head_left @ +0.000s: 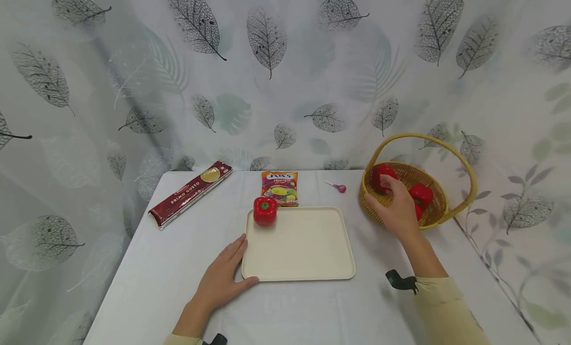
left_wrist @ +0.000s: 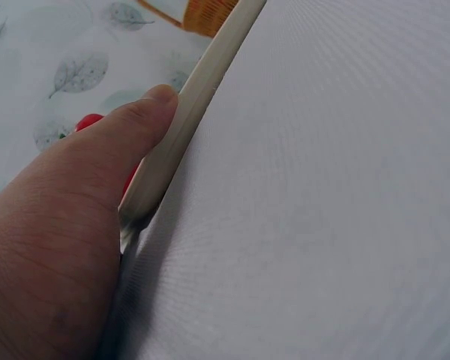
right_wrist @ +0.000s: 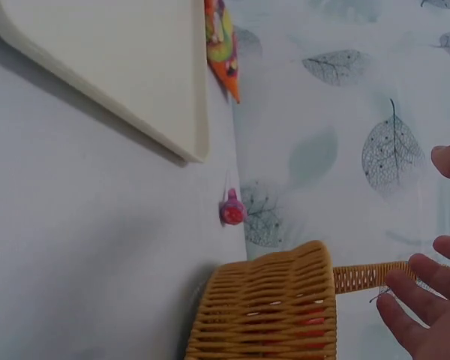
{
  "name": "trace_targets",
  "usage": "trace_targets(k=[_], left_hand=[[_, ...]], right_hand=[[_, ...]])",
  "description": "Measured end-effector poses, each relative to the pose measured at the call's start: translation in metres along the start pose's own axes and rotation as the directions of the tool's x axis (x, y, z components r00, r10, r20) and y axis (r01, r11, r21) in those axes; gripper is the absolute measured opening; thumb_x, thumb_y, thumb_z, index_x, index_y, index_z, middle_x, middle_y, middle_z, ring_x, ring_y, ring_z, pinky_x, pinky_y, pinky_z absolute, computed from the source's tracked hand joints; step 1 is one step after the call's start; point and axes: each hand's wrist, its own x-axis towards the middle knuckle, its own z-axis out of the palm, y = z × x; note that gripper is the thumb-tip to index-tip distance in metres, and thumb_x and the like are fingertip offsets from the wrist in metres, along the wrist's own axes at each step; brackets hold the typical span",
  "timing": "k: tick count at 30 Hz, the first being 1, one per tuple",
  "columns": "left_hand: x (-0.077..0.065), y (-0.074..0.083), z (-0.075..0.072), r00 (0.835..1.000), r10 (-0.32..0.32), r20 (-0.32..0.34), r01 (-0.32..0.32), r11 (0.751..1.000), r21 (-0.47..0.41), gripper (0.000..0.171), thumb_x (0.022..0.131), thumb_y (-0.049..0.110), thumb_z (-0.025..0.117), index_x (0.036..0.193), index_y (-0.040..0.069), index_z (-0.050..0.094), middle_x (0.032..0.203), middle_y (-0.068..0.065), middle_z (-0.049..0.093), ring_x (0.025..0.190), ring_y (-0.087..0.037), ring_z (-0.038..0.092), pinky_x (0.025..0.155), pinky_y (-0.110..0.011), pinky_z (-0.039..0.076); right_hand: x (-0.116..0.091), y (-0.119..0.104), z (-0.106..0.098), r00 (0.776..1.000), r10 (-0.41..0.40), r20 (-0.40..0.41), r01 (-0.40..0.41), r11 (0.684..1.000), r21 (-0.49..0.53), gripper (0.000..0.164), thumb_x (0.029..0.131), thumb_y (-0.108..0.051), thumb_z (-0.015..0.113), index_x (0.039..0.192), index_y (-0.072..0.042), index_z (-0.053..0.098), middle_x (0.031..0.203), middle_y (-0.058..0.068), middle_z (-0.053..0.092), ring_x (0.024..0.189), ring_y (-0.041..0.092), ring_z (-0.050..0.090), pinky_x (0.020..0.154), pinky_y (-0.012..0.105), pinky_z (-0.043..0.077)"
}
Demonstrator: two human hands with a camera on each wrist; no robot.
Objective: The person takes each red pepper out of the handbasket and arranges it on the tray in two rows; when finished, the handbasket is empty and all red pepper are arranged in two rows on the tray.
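My left hand (head_left: 222, 276) rests at the near left corner of the cream tray (head_left: 303, 251), fingers along its left side. In the left wrist view, the thumb (left_wrist: 146, 112) lies straight against the tray's rim. A red bell pepper (head_left: 265, 217) sits in the tray's far left corner. My right hand (head_left: 398, 206) is over the left side of a wicker basket (head_left: 372, 208), fingers spread and nothing between them in the right wrist view. By its fingertips in the head view is a red bell pepper (head_left: 382, 174); another bell pepper (head_left: 421, 195) lies farther right inside, overlapping more red below.
An orange candy packet (head_left: 285, 185) lies behind the tray. To its right is a small pink lollipop (head_left: 341, 188). A long dark red spaghetti pack (head_left: 192, 194) lies at the far left. The basket's tall handle (head_left: 466, 171) arches above it. A leaf-patterned curtain (head_left: 285, 102) hangs behind the table.
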Motion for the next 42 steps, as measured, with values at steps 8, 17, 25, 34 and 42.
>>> trace_targets(k=[8, 17, 25, 34, 42], left_hand=[[-0.001, 0.0, 0.0, 1.0, 0.004, -0.008, -0.004, 1.0, -0.005, 0.11, 0.088, 0.077, 0.074, 0.168, 0.009, 0.04, 0.176, 0.003, 0.032, 0.158, -0.027, 0.038, 0.125, -0.049, 0.039], [0.0, -0.002, 0.001, 1.0, 0.002, 0.002, -0.002, 1.0, -0.004, 0.109, 0.089, 0.077, 0.073, 0.168, 0.009, 0.041, 0.177, 0.003, 0.031, 0.158, -0.026, 0.036, 0.125, -0.048, 0.038], [-0.001, 0.0, -0.002, 1.0, -0.005, 0.002, 0.005, 1.0, -0.004, 0.109, 0.088, 0.076, 0.074, 0.168, 0.009, 0.041, 0.176, 0.002, 0.032, 0.158, -0.028, 0.037, 0.125, -0.048, 0.038], [-0.001, -0.001, -0.001, 1.0, -0.009, 0.0, 0.009, 1.0, -0.005, 0.108, 0.089, 0.074, 0.075, 0.168, 0.009, 0.041, 0.176, 0.003, 0.031, 0.158, -0.027, 0.036, 0.126, -0.047, 0.036], [-0.001, -0.001, -0.001, 1.0, -0.014, 0.006, 0.014, 1.0, -0.007, 0.108, 0.088, 0.074, 0.076, 0.168, 0.009, 0.04, 0.177, 0.004, 0.031, 0.158, -0.027, 0.036, 0.126, -0.047, 0.037]], right_hand=[[-0.002, 0.022, -0.02, 0.998, 0.05, -0.031, -0.053, 0.993, -0.102, 0.067, 0.1, -0.034, 0.08, 0.151, 0.001, 0.055, 0.147, 0.026, 0.056, 0.137, 0.045, 0.05, 0.111, 0.07, 0.046], [0.001, 0.045, -0.038, 0.973, 0.233, -0.002, -0.227, 0.946, -0.232, 0.07, 0.103, -0.04, 0.071, 0.15, 0.007, 0.048, 0.145, 0.036, 0.05, 0.136, 0.054, 0.044, 0.111, 0.074, 0.042], [0.004, 0.056, -0.045, 0.957, 0.29, -0.005, -0.271, 0.886, -0.376, 0.076, 0.103, -0.045, 0.068, 0.145, 0.013, 0.045, 0.137, 0.042, 0.048, 0.126, 0.061, 0.047, 0.095, 0.08, 0.047], [0.012, 0.064, -0.043, 0.925, 0.378, 0.04, -0.309, 0.809, -0.5, 0.087, 0.103, -0.053, 0.063, 0.143, 0.02, 0.038, 0.136, 0.047, 0.044, 0.12, 0.066, 0.051, 0.09, 0.083, 0.048], [0.013, 0.068, -0.038, 0.9, 0.421, 0.114, -0.299, 0.786, -0.541, 0.079, 0.103, -0.051, 0.062, 0.139, 0.018, 0.046, 0.127, 0.045, 0.051, 0.117, 0.064, 0.054, 0.092, 0.084, 0.048]])
